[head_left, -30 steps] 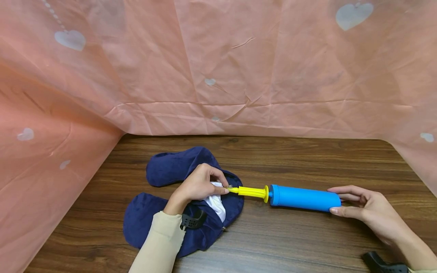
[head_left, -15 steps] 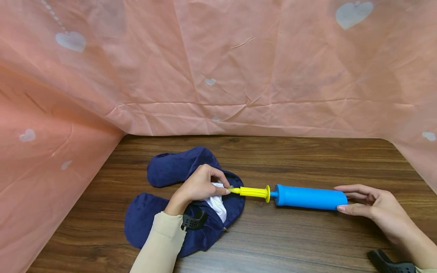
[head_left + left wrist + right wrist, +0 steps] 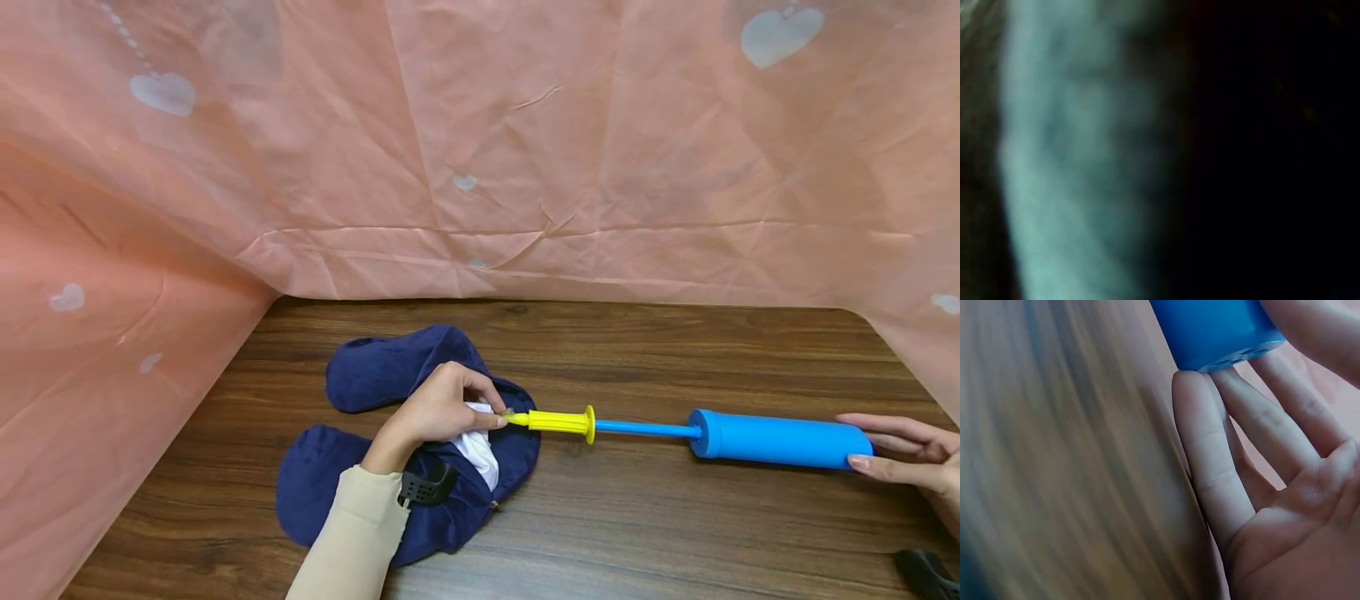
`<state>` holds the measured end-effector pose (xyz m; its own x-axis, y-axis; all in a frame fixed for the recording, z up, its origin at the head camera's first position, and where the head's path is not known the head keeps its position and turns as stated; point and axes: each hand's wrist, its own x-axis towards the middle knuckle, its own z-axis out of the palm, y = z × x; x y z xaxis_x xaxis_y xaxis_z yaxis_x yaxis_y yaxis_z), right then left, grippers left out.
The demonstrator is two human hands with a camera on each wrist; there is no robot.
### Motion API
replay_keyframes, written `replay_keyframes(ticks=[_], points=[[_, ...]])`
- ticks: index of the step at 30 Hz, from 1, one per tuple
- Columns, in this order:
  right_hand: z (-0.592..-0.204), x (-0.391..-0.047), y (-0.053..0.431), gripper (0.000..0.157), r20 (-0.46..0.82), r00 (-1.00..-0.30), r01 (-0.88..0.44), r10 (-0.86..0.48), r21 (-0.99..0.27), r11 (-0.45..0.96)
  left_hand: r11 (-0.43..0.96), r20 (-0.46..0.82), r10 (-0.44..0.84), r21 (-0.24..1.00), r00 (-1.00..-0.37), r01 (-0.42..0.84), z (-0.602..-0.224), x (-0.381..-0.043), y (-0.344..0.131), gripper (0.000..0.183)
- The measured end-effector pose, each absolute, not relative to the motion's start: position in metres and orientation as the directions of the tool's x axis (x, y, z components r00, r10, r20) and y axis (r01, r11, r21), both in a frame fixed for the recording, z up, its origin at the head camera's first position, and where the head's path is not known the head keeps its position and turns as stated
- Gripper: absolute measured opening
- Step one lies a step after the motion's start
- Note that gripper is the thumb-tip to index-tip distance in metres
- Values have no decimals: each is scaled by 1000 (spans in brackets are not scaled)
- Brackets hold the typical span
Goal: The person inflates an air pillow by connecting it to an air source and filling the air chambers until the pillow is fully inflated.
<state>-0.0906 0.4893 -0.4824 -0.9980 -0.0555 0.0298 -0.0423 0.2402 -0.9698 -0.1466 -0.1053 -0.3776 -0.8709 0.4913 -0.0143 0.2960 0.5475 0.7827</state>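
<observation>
Two hands, one at each end of a blue pump (image 3: pixel 783 440) that's lying left to right across the wood tabletop (image 3: pixel 637 517). Its long axis is pretty much parallel to the bottom of the curtain, with a long stretch of blue rod (image 3: pixel 643 428) showing between barrel and yellow handle (image 3: pixel 558 422). That in-line relation looks like what any push or pull hangs on, imo.

Right hand (image 3: pixel 918 454) is nearer the barrel and grips its outer end, thumb on the near side, fingers on the far side. Left hand (image 3: pixel 446 404) pinches right at the tip of the yellow nozzle (image 3: pixel 517 418); can't tell if it's got the clear bit (image 3: pixel 508 411) there too. Left wrist cam is just blur, no help.

Under that hand: a navy neck pillow (image 3: pixel 371 372), white fabric (image 3: pixel 477 454) poking out of its opening. For room, wood runs along both sides of the pump, and the pink curtain (image 3: pixel 480 125) stands well back. The head view cuts off the right hand.
</observation>
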Motion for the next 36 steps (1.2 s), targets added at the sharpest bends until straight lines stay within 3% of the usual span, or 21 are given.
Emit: replay_keyframes(ticks=[7, 15, 21, 25, 36], points=[[-485, -91, 492, 60, 79, -995, -88, -64, -984, 153, 555, -9, 482, 777, -876, 298, -377, -147, -105, 4], [-465, -82, 452, 59, -5, -1000, -2, -16, -910, 415, 547, 1, 470, 785, -882, 293, -376, -147, -104, 4], [-450, -80, 417, 54, 23, -1000, -24, -4, -966, 256, 538, 27, 458, 787, -888, 302, -371, -145, -104, 4], [-443, -80, 398, 51, 10, -1000, -13, -15, -975, 222, 529, 41, 462, 789, -886, 312, -369, -144, -104, 4], [-439, -82, 361, 47, -19, -998, -8, -57, -901, 433, 520, 17, 488, 797, -872, 307, -373, -145, -98, 5]])
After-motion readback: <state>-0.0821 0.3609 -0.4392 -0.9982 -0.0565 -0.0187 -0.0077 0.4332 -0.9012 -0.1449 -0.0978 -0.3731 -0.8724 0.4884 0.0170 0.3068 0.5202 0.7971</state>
